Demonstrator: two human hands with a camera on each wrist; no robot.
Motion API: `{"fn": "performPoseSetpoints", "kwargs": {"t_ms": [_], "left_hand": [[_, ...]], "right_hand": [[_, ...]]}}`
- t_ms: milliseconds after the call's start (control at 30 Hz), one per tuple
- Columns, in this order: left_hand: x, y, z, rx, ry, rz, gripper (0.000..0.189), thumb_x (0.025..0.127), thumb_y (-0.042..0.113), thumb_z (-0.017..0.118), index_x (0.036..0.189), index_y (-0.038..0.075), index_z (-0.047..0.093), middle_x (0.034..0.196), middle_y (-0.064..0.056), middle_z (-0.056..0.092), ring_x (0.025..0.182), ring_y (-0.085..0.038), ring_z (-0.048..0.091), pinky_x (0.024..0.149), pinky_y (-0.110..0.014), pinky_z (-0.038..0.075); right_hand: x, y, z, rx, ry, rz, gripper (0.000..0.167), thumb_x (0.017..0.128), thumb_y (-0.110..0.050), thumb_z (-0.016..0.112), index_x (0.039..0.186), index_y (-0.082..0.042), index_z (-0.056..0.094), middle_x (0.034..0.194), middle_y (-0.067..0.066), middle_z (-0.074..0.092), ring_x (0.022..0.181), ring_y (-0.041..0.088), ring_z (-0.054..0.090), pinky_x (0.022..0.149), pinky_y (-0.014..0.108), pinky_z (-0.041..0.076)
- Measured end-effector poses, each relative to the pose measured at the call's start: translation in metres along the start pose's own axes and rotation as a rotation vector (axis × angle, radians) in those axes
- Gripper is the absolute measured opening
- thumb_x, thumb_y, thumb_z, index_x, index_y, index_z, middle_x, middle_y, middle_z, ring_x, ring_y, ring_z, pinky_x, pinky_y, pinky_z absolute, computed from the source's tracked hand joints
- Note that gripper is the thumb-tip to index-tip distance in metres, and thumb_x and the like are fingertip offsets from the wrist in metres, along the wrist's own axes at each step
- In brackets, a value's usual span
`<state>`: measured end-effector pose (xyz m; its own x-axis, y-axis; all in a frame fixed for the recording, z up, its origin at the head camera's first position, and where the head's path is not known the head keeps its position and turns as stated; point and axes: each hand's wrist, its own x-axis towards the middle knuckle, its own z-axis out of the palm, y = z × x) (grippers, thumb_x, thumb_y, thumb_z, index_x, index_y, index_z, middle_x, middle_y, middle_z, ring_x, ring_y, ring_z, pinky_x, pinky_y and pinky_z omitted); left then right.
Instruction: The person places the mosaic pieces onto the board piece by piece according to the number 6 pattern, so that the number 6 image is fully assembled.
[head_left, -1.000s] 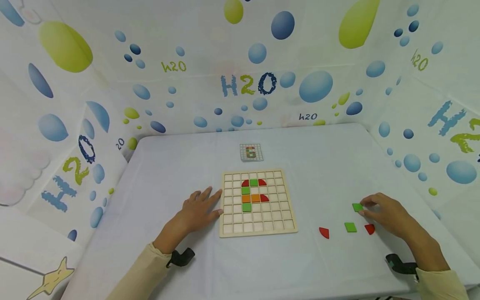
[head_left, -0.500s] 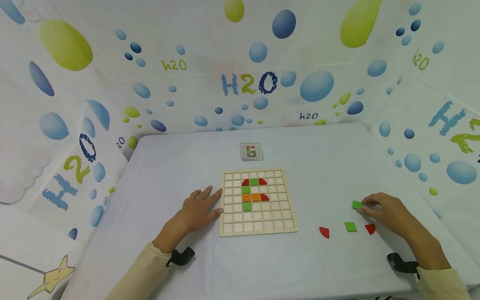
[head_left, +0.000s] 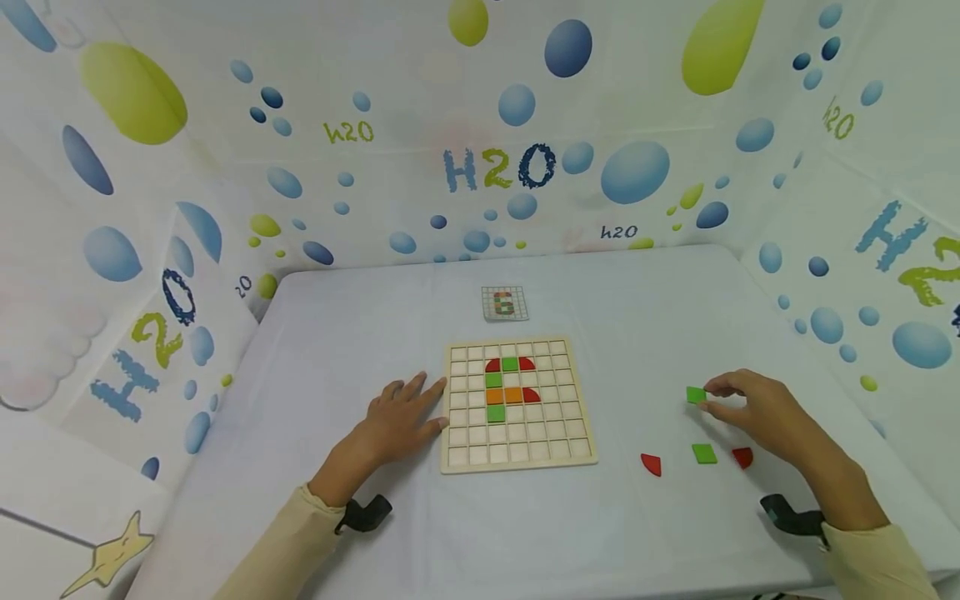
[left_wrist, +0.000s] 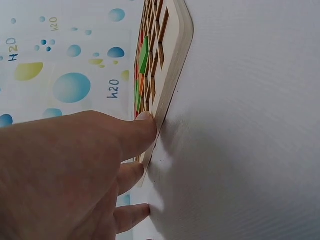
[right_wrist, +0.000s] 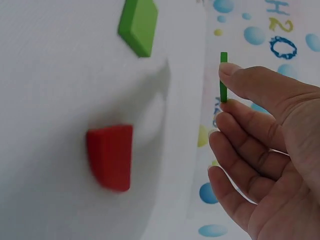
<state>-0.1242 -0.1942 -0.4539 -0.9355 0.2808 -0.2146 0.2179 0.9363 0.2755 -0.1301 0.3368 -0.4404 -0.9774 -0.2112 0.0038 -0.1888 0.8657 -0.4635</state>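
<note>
The left hand [head_left: 397, 421] lay with its fingers spread, the thumb and index finger touching the left side of the wooden grid board [head_left: 557, 431]. That board lay about midway between the left and right edges of the bench [head_left: 360, 317], carrying three green squares, two orange squares and three red rounded pieces in its cells. Toward the bench's right edge, the right hand [head_left: 772, 412] pinched a green square tile [head_left: 695, 395] between thumb and fingertip, raised off the cloth, its other fingers loosely curled. Nearer the front right corner, a second green tile [head_left: 704, 454] lay between a red quarter-round [head_left: 651, 465] and another red piece [head_left: 742, 457]. A small pattern card [head_left: 505, 304] lay between the board and the bench's far edge.
</note>
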Motion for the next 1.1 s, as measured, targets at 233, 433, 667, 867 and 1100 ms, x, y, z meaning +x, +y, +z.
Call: {"fn": "performPoseSetpoints", "kwargs": {"t_ms": [233, 433, 667, 867, 1100], "left_hand": [[0.000, 0.000, 0.001, -0.008, -0.005, -0.005, 0.068, 0.108, 0.046, 0.056, 0.166, 0.018, 0.036, 0.171, -0.022, 0.029, 0.152, -0.056, 0.029, 0.115, -0.076, 0.030], [0.001, -0.001, 0.003, -0.001, 0.000, 0.000, 0.068, 0.108, 0.048, 0.055, 0.166, 0.019, 0.035, 0.172, -0.021, 0.028, 0.152, -0.055, 0.029, 0.115, -0.076, 0.030], [0.002, -0.002, 0.003, -0.002, -0.016, -0.014, 0.069, 0.108, 0.049, 0.055, 0.167, 0.019, 0.034, 0.173, -0.020, 0.026, 0.153, -0.054, 0.027, 0.116, -0.075, 0.030], [0.004, -0.005, 0.005, 0.001, -0.015, -0.010, 0.070, 0.108, 0.051, 0.053, 0.168, 0.021, 0.032, 0.174, -0.020, 0.024, 0.154, -0.054, 0.026, 0.117, -0.075, 0.029], [0.001, 0.001, -0.001, -0.009, -0.020, -0.018, 0.068, 0.108, 0.049, 0.055, 0.167, 0.020, 0.035, 0.173, -0.020, 0.027, 0.153, -0.054, 0.028, 0.116, -0.076, 0.029]], "right_hand": [[0.009, -0.019, 0.006, 0.021, 0.011, -0.050, 0.033, 0.094, -0.019, 0.080, 0.120, 0.000, 0.073, 0.115, 0.021, 0.072, 0.112, 0.045, 0.064, 0.096, 0.065, 0.055], [0.022, -0.042, 0.015, 0.026, 0.011, -0.112, 0.029, 0.094, -0.018, 0.081, 0.117, -0.002, 0.073, 0.112, 0.016, 0.073, 0.110, 0.039, 0.067, 0.096, 0.061, 0.056], [0.039, -0.074, 0.033, 0.050, -0.076, -0.129, 0.026, 0.095, -0.023, 0.081, 0.114, -0.007, 0.074, 0.110, 0.006, 0.072, 0.109, 0.030, 0.067, 0.096, 0.054, 0.058], [0.051, -0.095, 0.050, 0.060, -0.148, -0.185, 0.022, 0.094, -0.023, 0.081, 0.111, -0.010, 0.074, 0.107, 0.000, 0.070, 0.107, 0.025, 0.066, 0.095, 0.049, 0.058], [0.060, -0.117, 0.065, 0.055, -0.191, -0.252, 0.023, 0.094, -0.027, 0.082, 0.108, -0.012, 0.075, 0.105, -0.003, 0.069, 0.105, 0.021, 0.066, 0.095, 0.045, 0.058]]}}
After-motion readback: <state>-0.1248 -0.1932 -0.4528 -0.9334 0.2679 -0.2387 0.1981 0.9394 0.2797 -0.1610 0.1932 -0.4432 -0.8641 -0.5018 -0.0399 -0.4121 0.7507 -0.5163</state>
